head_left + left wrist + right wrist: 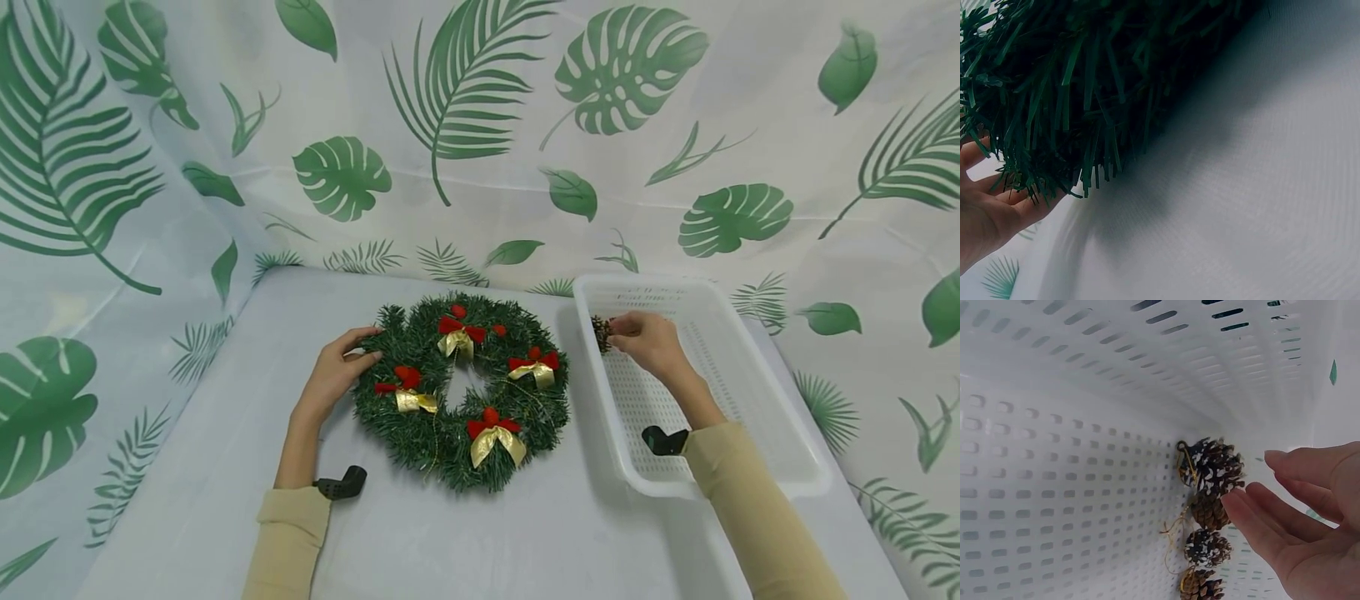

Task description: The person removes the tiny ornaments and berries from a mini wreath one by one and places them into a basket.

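A green wreath point(450, 454) with red-and-gold bows point(495, 437) lies flat on the table point(525, 542). My left hand point(333, 375) rests against its left outer edge, thumb and fingers spread and fairly straight. In the left wrist view the wreath's needles point(1085, 81) brush the palm point(985, 219). My right hand point(648, 342) is inside the white basket point(675, 487), at its far left corner. Its straight fingers point(1254, 519) touch a string of several pinecones point(1213, 469) lying against the basket's wall point(1054, 456), with the thumb held apart above them. The pinecones point(601, 332) show just left of the fingertips.
The perforated basket stands to the right of the wreath, close beside it. A leaf-printed cloth point(465, 108) covers the wall behind and both sides. Black wrist mounts point(341, 482) sit on both forearms. Bare tabletop point(1260, 187) runs in front of the wreath.
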A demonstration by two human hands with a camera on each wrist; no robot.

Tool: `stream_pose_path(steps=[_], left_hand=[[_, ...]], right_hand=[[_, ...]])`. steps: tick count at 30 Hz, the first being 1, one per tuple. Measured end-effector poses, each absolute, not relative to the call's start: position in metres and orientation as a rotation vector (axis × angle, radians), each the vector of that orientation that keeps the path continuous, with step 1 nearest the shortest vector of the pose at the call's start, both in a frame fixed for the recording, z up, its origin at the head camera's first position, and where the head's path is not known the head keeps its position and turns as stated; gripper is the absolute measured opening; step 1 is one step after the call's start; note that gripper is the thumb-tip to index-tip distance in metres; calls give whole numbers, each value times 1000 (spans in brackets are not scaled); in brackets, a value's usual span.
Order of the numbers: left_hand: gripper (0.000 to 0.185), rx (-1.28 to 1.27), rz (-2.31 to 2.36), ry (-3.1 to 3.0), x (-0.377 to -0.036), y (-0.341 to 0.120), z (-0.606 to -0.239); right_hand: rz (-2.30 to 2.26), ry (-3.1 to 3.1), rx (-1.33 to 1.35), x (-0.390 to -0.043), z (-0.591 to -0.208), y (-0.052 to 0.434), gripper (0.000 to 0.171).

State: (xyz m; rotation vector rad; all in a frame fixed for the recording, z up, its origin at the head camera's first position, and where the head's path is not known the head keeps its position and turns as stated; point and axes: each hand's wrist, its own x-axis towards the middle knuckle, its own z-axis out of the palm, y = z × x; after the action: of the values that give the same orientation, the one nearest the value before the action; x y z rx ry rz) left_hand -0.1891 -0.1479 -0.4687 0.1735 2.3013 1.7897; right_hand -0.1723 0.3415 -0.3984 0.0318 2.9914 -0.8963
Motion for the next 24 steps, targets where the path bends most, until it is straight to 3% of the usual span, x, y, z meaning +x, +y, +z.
stream_pose_path(steps=[24], left_hand=[[54,167,1767,2326,-189,-147,-468]], right_hand=[[-920,3046,-12,-153,-372,328,31]])
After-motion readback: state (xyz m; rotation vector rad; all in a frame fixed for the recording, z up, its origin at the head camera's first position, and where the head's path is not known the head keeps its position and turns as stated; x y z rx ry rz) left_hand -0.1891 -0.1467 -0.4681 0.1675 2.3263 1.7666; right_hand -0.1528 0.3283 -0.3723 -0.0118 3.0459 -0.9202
